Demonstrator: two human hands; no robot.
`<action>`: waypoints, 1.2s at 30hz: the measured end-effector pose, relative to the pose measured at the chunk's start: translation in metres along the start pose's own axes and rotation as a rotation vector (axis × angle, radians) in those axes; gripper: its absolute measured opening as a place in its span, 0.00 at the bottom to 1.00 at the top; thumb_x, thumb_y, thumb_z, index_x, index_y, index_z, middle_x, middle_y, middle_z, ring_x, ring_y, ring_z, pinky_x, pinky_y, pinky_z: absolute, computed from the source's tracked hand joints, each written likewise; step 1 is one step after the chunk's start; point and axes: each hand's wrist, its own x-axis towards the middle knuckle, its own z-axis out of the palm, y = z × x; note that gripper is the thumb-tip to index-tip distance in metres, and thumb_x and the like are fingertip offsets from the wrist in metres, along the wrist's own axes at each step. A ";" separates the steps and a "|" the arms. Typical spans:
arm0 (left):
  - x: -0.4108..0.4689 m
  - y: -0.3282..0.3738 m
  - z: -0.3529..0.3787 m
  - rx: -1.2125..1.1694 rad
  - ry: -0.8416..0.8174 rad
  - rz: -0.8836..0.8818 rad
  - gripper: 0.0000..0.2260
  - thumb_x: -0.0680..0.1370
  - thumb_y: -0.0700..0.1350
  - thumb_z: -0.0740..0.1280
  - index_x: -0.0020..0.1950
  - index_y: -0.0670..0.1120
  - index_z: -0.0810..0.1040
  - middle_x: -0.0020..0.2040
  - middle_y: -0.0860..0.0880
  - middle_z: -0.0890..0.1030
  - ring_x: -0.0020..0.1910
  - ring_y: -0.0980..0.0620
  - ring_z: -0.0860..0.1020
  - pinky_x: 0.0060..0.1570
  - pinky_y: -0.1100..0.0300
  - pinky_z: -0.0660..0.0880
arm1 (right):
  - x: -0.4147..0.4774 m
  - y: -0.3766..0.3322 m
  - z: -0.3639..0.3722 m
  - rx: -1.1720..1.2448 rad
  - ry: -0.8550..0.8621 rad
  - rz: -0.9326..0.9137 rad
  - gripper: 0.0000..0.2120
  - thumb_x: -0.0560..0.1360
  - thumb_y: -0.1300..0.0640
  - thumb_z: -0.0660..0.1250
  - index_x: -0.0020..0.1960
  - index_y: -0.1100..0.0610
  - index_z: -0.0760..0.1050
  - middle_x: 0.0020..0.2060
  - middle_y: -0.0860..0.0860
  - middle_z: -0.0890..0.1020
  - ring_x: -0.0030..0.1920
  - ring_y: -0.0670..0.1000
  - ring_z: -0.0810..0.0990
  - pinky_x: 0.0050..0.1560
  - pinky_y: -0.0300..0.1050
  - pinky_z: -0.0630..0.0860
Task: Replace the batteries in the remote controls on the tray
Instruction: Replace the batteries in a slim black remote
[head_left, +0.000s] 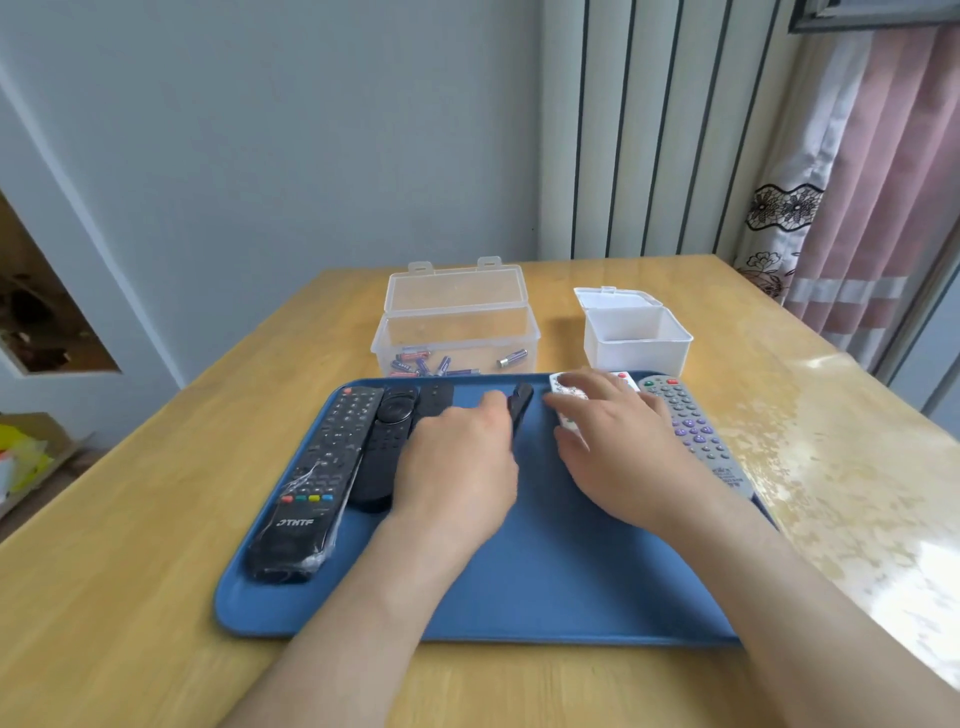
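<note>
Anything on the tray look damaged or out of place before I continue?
The leftmost black remote sits in clear plastic wrap, torn and crumpled over its lower half. The grey remote lies against the right rim of the tray. Nothing looks spilled.

Lighting: bright, soft daylight from the curtain side, right of the tray.
Glare: white sheen and mottled reflections on the surface right of the tray.
Shadows: faint; one falls left of the white box beyond the tray.
Blur: slight softness on the left hand, the right hand and the slim black remote gripped by the left.
Distortion: wide-angle bowing of lines far from the tray.
</note>
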 end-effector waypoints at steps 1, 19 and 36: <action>0.004 -0.006 -0.003 -0.203 0.013 -0.078 0.11 0.76 0.48 0.67 0.57 0.52 0.73 0.46 0.51 0.83 0.48 0.46 0.81 0.46 0.54 0.76 | 0.000 -0.004 -0.003 0.129 0.115 0.001 0.16 0.81 0.57 0.57 0.67 0.55 0.73 0.71 0.49 0.70 0.73 0.49 0.63 0.66 0.49 0.61; -0.004 0.020 -0.003 -1.598 -0.059 -0.186 0.12 0.78 0.44 0.67 0.61 0.49 0.78 0.45 0.42 0.84 0.41 0.47 0.84 0.32 0.55 0.79 | -0.003 -0.044 -0.018 1.726 0.059 0.439 0.17 0.82 0.47 0.59 0.56 0.59 0.79 0.47 0.59 0.85 0.47 0.58 0.85 0.41 0.53 0.78; -0.007 0.020 -0.011 -1.525 -0.026 -0.167 0.15 0.77 0.36 0.67 0.60 0.52 0.77 0.43 0.42 0.85 0.41 0.46 0.84 0.36 0.50 0.81 | -0.004 -0.032 -0.022 1.666 0.054 0.314 0.11 0.82 0.60 0.61 0.59 0.58 0.79 0.50 0.60 0.85 0.48 0.60 0.84 0.39 0.57 0.81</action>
